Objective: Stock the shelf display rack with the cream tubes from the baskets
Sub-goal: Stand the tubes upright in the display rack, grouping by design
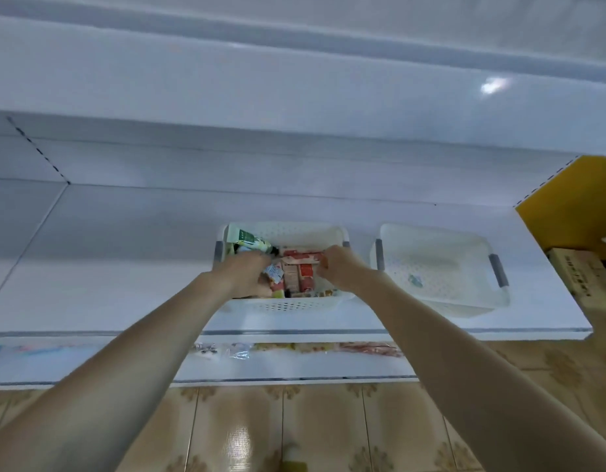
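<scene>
The head camera looks down at a white shelf (124, 260) with two white baskets on it. They have little holes all over and grey handles.

The left basket (288, 306) holds the cream tubes (294, 277), all piled close together. Most are red, pink and white, and some look like small boxes. A green and white tube (245, 238) with a dark cap leans in the far left corner. The print on all of them is too blurry to read.

Both arms reach into this basket. The left hand (247, 275) lies on the pile, just below the green tube. Its fingers bend down out of sight, so I cannot tell what its grip holds, if anything. The right hand (342, 267) has its grip closed on the end of a red and white tube (301, 257), which lies flat across the top of the pile.

The right basket (465, 310) sits just beside the first one (they do not touch). Only a small blue-green thing (415, 280) shows inside, too blurry to name.

A lower shelf (294, 369) sticks out underneath, with clear packets (240, 350) half hidden under the top one. At the right edge are a yellow panel (574, 199) and a brown box (580, 277), both cut off. Shiny brown floor (294, 424) tiles run along the bottom.
</scene>
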Available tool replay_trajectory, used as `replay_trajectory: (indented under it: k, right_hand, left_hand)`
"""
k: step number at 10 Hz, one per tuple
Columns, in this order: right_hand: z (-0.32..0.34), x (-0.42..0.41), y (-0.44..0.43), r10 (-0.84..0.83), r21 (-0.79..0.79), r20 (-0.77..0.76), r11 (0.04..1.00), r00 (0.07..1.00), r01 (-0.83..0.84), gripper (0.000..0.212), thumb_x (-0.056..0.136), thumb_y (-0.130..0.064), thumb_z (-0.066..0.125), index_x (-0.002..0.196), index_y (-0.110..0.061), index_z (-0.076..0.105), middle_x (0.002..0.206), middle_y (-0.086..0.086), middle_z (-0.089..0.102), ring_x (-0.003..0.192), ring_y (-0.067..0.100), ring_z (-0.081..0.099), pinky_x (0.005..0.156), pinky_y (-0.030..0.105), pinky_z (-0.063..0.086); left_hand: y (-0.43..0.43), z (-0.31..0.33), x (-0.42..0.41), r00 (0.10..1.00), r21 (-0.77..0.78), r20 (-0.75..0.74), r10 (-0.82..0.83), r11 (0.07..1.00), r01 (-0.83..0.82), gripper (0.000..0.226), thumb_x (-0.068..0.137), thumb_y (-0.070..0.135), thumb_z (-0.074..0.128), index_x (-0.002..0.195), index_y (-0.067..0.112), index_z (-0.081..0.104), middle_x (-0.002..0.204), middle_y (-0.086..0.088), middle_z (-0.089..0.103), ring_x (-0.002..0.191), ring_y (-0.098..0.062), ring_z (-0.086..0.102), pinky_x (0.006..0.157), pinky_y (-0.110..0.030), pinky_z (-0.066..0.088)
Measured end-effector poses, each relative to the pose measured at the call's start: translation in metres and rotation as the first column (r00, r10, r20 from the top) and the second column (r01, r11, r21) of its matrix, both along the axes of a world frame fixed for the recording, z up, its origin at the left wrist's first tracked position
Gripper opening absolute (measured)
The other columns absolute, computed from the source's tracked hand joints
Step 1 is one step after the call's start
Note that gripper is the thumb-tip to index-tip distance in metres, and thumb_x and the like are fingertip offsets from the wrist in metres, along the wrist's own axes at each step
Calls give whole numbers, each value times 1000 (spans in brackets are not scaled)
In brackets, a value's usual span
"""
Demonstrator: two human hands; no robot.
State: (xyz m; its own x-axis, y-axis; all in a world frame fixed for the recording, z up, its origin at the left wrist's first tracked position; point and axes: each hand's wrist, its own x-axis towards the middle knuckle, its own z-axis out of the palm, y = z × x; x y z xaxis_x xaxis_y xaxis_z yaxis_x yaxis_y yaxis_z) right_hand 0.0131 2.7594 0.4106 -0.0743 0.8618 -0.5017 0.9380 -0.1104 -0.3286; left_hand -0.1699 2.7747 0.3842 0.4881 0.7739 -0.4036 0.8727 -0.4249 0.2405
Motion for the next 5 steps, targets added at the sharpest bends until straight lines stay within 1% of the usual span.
replay_trajectory:
  k: [1, 2, 3, 4, 5]
  right_hand:
    - [-28, 2, 18, 115, -80, -34, 990, 993, -118, 17, 93, -11, 53, 109, -4, 56, 88, 5, 53, 73, 3, 52, 69, 14, 41]
    - [-52, 0, 29, 250, -263, 166, 944, 954, -201, 12, 88, -13, 58, 94, -2, 58, 89, 7, 52, 79, 18, 44, 82, 35, 44]
    - [-66, -1, 33, 330, -311, 241, 917, 912, -250, 32, 85, 4, 50, 62, -13, 36, 68, -1, 36, 59, 12, 34, 68, 28, 39]
    - [-75, 0, 33, 392, -298, 273, 903, 879, -310, 35, 88, 6, 45, 62, -14, 35, 65, -1, 33, 56, 11, 29, 54, 21, 31]
    - [-80, 2, 36, 443, -296, 293, 885, 847, -361, 34, 88, 7, 45, 63, -14, 36, 64, -1, 32, 55, 11, 28, 50, 21, 27]
  left_hand:
    - [18, -23, 4, 989, -92, -45, -143, 986, 138, 59, 88, 28, 56, 142, 13, 36, 136, -9, 48, 119, -27, 49, 92, -33, 45]
    - [32, -49, 7, 956, -56, -172, -238, 971, 232, 56, 89, 28, 52, 140, 11, 34, 136, -12, 45, 120, -28, 46, 96, -40, 44]
    - [34, -64, 11, 900, 24, -334, -282, 951, 307, 63, 94, 14, 44, 148, 5, 15, 148, -14, 29, 136, -29, 28, 110, -40, 28]
    - [32, -74, 17, 893, 153, -373, -253, 932, 328, 51, 94, 4, 37, 144, 5, 24, 141, -14, 38, 131, -30, 34, 106, -41, 30]
    - [32, -77, 26, 891, 181, -410, -196, 940, 290, 43, 93, 3, 40, 135, 7, 37, 131, -14, 44, 122, -31, 40, 100, -40, 36]
